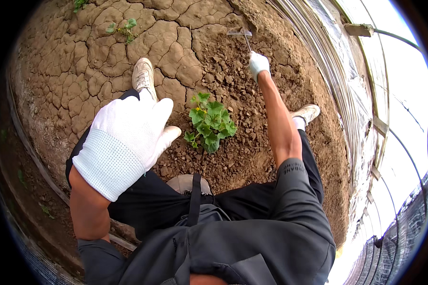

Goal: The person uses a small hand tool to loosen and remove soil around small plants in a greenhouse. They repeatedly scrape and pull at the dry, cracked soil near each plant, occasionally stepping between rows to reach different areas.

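Note:
My right hand, in a whitish knit glove, reaches out at the upper right and is closed around a small hand hoe. The metal head of the hand hoe lies at the crumbled soil, slightly blurred; its handle is hidden in the glove. Close to the camera, my left hand wears a white knit glove, holds nothing, and has thumb and fingers apart above my left leg. A leafy green plant with small yellow flowers grows between my feet, just right of the left hand and not touched by it.
Cracked dry soil spreads ahead and left, with a small seedling in it. Loose clods surround the plant's right side. Along the right runs gathered plastic sheeting by a greenhouse frame. My shoes stand on both sides of the plant.

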`<state>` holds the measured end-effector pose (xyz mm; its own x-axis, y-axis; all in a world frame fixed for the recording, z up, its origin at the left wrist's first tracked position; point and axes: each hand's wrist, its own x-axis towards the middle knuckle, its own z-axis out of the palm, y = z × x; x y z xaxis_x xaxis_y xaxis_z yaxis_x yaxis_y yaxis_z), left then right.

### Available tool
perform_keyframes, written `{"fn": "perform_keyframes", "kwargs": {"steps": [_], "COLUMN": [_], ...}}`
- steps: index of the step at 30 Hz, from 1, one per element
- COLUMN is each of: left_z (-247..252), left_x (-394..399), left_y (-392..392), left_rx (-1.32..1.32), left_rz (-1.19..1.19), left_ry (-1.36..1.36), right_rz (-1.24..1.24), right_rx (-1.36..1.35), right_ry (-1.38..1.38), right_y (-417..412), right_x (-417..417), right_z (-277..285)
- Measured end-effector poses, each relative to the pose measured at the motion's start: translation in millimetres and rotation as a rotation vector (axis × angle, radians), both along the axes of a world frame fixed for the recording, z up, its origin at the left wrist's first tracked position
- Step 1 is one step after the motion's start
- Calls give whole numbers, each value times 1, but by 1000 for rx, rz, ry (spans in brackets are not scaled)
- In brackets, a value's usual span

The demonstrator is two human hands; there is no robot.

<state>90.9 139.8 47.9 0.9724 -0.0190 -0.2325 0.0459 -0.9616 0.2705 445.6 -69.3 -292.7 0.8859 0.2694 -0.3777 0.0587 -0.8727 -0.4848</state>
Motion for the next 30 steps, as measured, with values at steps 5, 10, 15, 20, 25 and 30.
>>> {"fn": "perform_keyframes", "kwargs": {"steps": [5,10,15,20,25,30], "left_z": [2,-1,-6,-4,-2,1], "left_x": [-5,-10,-13,-7,-7,-2], "left_y": [2,5,7,5,1,1], "left_rx": [-70,-49,-28,-79,-46,-93], "left_rz": [2,36,-1,32,19,54], "left_ry": [-7,44,-62,20,-45,35], "right_rz": [145,-6,278,-21,327,-112], "right_rx": [-79,262,-172,341,-272,240], "right_ry": [5,-155,162,-121,120,-248], "right_y": [-39,-43,-71,-61,-93,-73], "right_x": [-80,-134,-143,-170,-160,-168], "right_z": [2,19,17,53,34,44]}}
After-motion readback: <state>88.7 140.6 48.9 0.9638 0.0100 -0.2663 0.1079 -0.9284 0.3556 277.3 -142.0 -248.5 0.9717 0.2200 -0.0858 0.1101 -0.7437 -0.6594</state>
